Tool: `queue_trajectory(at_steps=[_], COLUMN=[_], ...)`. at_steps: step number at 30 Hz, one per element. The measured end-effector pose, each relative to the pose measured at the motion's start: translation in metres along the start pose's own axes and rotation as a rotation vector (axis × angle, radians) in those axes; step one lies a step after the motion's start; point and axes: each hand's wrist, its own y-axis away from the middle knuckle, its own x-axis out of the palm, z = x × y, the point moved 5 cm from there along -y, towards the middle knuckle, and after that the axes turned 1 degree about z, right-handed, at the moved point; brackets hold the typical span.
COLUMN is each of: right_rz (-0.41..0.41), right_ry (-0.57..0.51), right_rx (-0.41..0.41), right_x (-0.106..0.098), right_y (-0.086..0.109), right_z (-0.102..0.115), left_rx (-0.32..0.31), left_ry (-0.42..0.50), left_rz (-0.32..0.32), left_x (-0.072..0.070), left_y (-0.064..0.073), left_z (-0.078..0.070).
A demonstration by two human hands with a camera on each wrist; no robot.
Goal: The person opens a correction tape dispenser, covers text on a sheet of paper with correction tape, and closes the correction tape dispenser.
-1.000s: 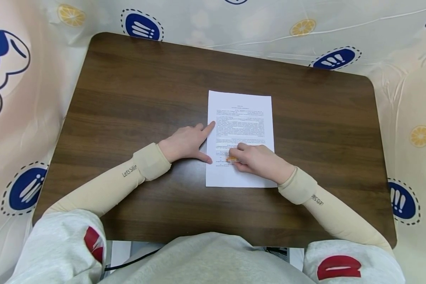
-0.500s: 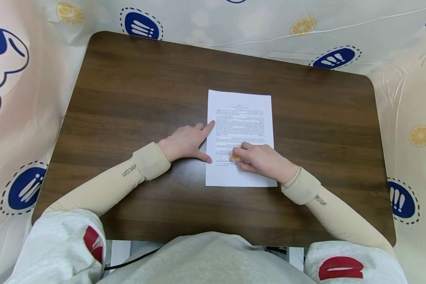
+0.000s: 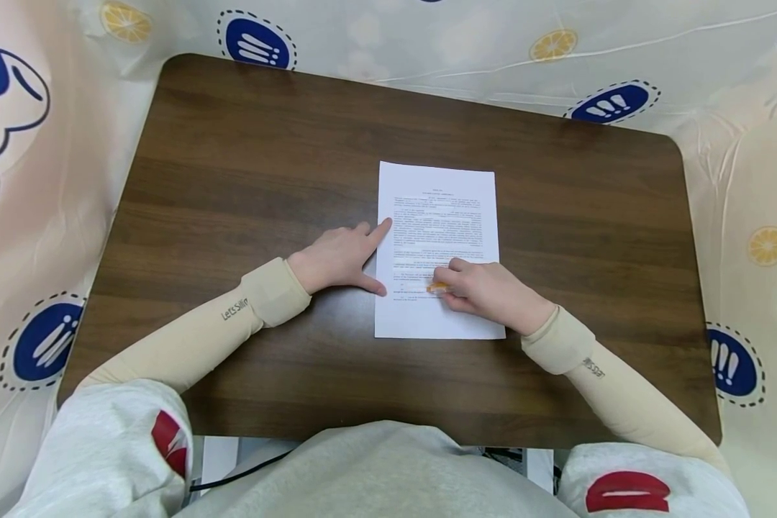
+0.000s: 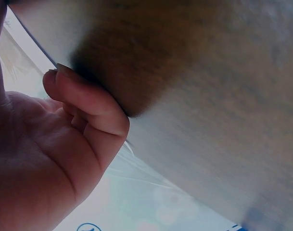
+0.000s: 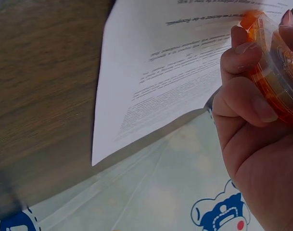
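Observation:
A printed sheet of paper [image 3: 440, 316] lies flat on the brown table. My left hand [image 3: 339, 257] is at the sheet's left edge, with thumb and forefinger spread and their tips on the margin. In the left wrist view, other fingers [image 4: 95, 103] of that hand are bent by the table surface. My right hand [image 3: 492, 293] grips an orange, see-through correction tape dispenser [image 5: 276, 72] over the lower part of the text. The dispenser's orange tip [image 5: 251, 20] points at the paper; whether it touches cannot be made out.
The dark wooden table [image 3: 265, 158] reaches well beyond the sheet on all sides. A patterned plastic curtain [image 3: 466, 43] hangs along its back and sides. A black cable [image 3: 239, 471] runs below the front edge.
My right hand has slid a short way to the right across the lower text with the correction tape dispenser. The left hand stays in place at the sheet's edge.

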Motion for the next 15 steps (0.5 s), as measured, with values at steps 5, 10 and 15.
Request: queue_trajectory(at_steps=[5,10,15], right_rz=[-0.005,-0.002,-0.009], right_ry=[-0.001,0.000,0.008], right_rx=[0.004,0.016,0.019], right_x=[-0.001,-0.002,-0.002], right_y=[0.004,0.008,0.012], right_z=[-0.003,-0.006,-0.010], left_rx=[0.010,0.015,0.011], left_ry=[-0.002,-0.007,-0.005], left_rz=[-0.012,-0.019,-0.018], left_x=[-0.001,0.000,-0.001], left_y=[0.000,0.000,0.000], left_z=[0.000,0.000,0.000])
